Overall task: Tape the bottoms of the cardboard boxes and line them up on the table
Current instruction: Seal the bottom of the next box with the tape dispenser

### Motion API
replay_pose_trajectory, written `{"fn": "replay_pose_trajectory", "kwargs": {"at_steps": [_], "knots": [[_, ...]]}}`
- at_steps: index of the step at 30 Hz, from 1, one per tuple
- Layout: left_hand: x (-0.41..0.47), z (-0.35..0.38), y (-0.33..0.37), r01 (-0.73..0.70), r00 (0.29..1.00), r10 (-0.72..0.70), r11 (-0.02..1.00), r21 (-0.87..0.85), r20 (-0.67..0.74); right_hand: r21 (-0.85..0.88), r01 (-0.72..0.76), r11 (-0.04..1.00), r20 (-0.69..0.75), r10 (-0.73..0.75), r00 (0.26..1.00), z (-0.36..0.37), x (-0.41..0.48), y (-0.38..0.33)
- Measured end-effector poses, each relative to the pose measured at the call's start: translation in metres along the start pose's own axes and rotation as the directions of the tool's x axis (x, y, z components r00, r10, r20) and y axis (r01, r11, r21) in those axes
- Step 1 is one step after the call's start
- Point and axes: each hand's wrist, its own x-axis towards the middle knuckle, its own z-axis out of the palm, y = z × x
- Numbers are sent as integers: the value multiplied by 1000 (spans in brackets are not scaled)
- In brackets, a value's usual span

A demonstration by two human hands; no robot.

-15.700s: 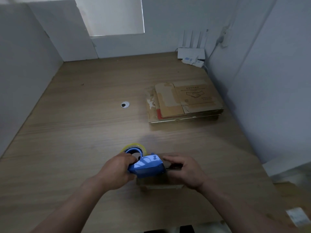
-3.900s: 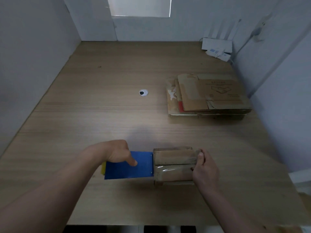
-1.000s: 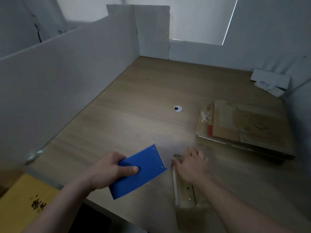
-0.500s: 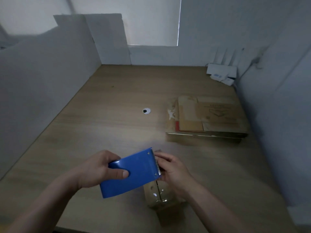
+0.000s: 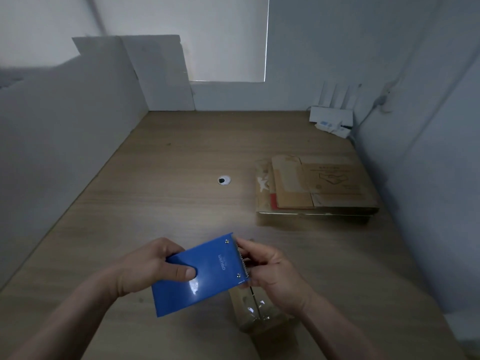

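My left hand (image 5: 153, 266) grips a blue tape dispenser (image 5: 205, 274) and holds it above the wooden table (image 5: 168, 203), its flat blue side up. My right hand (image 5: 270, 271) pinches at the dispenser's serrated blade end, fingers closed there; whether tape is between them I cannot tell. Below and just behind my right hand stands a small cardboard box (image 5: 257, 313) with clear tape shining along its top seam. A stack of flattened cardboard boxes (image 5: 314, 185) lies at the right of the table.
A round cable hole (image 5: 224, 180) sits in the table's middle. A white router (image 5: 331, 118) with antennas stands in the far right corner. White partition walls close in the table on the left, back and right.
The view has steadied and turned back to face the table. My right hand moved from the box up to the dispenser's blade end. The dispenser stays in my left hand.
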Motion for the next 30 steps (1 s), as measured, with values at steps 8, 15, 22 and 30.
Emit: {"fn": "replay_pose_trajectory", "kwargs": {"at_steps": [8, 15, 22, 30], "knots": [[-1, -24, -12, 52, 994, -48, 998, -44, 100, -21, 0, 1000, -18, -1, 1000, 13, 16, 1], [8, -32, -14, 78, 988, -76, 997, -14, 135, 75, -14, 997, -103, 21, 994, 12, 23, 12], [22, -26, 1, 99, 984, -103, 994, 35, 143, -42, -121, 992, -149, 113, 982, -10, 31, 17], [30, -16, 11, 147, 987, -149, 988, 41, 63, -163, -341, 926, -277, 289, 916, -20, 51, 7]]}}
